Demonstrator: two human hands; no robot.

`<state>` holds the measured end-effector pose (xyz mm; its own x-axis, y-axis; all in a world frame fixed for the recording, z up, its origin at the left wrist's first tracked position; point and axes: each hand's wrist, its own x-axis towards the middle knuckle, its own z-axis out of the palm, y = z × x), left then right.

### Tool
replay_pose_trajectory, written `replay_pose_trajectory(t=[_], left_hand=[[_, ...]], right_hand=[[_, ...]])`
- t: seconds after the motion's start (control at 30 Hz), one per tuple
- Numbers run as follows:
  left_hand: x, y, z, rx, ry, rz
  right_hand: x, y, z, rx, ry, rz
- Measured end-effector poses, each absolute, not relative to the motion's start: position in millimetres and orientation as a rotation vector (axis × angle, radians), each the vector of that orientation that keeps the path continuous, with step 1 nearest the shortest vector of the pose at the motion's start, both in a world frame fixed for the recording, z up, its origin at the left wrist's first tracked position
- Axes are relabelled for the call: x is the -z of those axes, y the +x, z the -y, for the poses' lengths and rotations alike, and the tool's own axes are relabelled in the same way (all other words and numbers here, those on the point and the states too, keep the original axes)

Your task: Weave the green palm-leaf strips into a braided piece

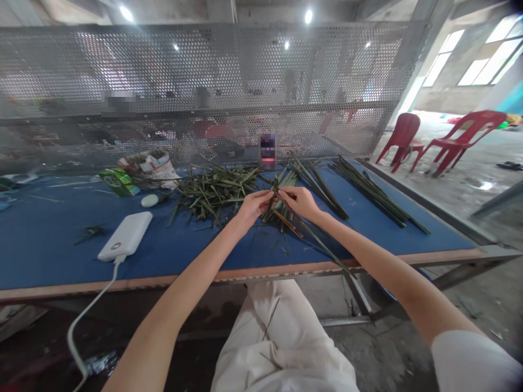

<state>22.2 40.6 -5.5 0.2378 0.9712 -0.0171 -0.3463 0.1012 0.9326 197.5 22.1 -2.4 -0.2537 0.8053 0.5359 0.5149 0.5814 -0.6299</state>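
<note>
Just right of the heap of cut leaf pieces (216,190), the left hand (253,207) and right hand (302,201) meet over the worktop (412,237). Both grips are clamped, thumb and fingers pinched on a narrow leaf strip (321,242); exactly how it folds between the fingertips is too small to tell. Its long tail runs out under the right forearm, away from the heap, towards the worktop's near edge, probably left loose because only the short part at the fingertips needs control. Pinching so close together likely keeps that stiff part from springing apart.

Further right of the heap lie a loose spread of long strips (324,193) and a thicker bundle (370,196), seemingly laid lengthwise so single strips can be drawn out easily. Left of the heap are a pale oval thing (149,201), a green box (119,182) and a white power bank (126,237), its cable (93,298) hanging over the near edge, perhaps set there to keep it clear of the leaves. Behind the heap stands a mesh screen (229,71).
</note>
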Motion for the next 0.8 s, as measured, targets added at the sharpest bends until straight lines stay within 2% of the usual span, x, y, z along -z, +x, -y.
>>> replay_pose_trajectory(t=[0.13,0.33,0.43,0.5,0.67,0.8], left_hand=[[3.8,22.0,-40.7,-1.136,1.016,-0.815],[6.7,24.0,-39.4,-1.188,1.118,-0.835],[6.5,24.6,-39.8,-1.195,1.068,-0.838],[5.1,24.3,-40.5,-1.181,1.027,-0.839],[1.7,23.5,-41.1,-1.092,1.002,-0.828],[2.5,25.6,-40.8,-1.102,1.014,-0.798]], right_hand=[[1.5,197.8,-21.3,-0.401,-1.069,1.917],[1.0,202.7,-22.9,-0.139,-1.152,2.072],[1.1,204.2,-25.4,-0.124,-1.107,2.145],[0.8,204.6,-27.0,-0.221,-1.046,2.168],[-1.6,205.3,-29.3,-0.724,-0.909,2.13],[-0.8,204.3,-30.7,-0.802,-0.869,2.11]])
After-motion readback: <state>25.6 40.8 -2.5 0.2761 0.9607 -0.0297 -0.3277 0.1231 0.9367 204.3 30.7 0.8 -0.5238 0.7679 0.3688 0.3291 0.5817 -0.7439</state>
